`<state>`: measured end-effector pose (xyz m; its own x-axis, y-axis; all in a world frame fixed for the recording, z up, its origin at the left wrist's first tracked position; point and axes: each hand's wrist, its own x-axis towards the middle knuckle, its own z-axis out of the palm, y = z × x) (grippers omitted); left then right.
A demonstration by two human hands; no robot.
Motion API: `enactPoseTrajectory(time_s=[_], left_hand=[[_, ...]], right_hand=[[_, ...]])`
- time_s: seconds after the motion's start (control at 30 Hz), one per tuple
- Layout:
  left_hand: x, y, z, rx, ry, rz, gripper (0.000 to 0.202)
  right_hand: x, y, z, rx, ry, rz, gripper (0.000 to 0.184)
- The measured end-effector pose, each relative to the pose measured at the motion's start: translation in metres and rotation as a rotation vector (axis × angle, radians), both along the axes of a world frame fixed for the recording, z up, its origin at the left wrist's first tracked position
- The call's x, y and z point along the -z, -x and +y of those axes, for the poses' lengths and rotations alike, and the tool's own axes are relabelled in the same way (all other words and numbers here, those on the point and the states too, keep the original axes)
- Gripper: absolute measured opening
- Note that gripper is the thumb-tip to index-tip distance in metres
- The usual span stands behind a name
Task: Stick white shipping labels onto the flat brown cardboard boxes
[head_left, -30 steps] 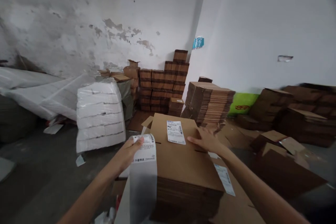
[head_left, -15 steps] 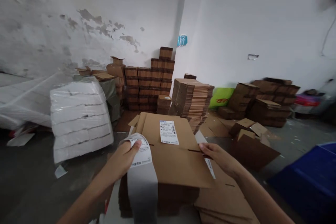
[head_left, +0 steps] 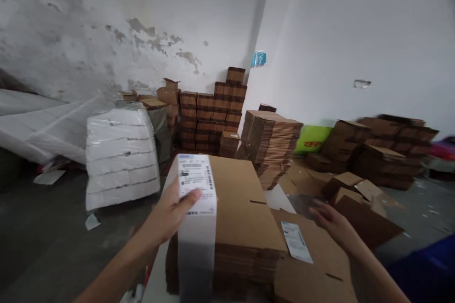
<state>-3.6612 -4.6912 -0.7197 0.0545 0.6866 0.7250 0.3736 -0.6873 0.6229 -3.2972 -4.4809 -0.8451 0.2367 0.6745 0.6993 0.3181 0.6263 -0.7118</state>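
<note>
My left hand [head_left: 176, 213] is closed on a strip of printed shipping labels [head_left: 196, 241], thumb on top. A printed label faces up at its upper end, and the white strip hangs down over the front of a stack of flattened cardboard boxes [head_left: 238, 194]. The top board of that stack is bare where it shows. To its right, another flattened box [head_left: 316, 270] bears a white shipping label [head_left: 296, 241]. My right hand [head_left: 329, 222] is above and beyond that label, with its fingers curled and smeared by motion; whether they hold anything cannot be made out.
Tall stacks of flattened cardboard [head_left: 272, 144] stand ahead, with bundled cardboard [head_left: 213, 113] against the wall. Plastic-wrapped white packs [head_left: 122, 156] are at left. Open cartons [head_left: 359, 194] lie on the floor at right, near a blue object [head_left: 426, 260].
The labelled board is gone from the front stack; a labelled one now shows fully on the right. My right hand moved right, off the board. My left hand raised the label strip's printed end.
</note>
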Motion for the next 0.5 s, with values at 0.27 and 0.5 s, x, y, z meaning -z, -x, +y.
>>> enactPoseTrajectory(time_s=[0.27,0.5], left_hand=[[0.006,-0.022,0.002,0.156,0.032,0.296,0.033],[-0.004,-0.011,0.012,0.296,0.332,-0.692,0.030]], right_hand=[[-0.120,0.161,-0.144,-0.497,-0.567,-0.320,0.018],[-0.106,0.179,-0.147,-0.421,-0.746,-0.603,0.008]])
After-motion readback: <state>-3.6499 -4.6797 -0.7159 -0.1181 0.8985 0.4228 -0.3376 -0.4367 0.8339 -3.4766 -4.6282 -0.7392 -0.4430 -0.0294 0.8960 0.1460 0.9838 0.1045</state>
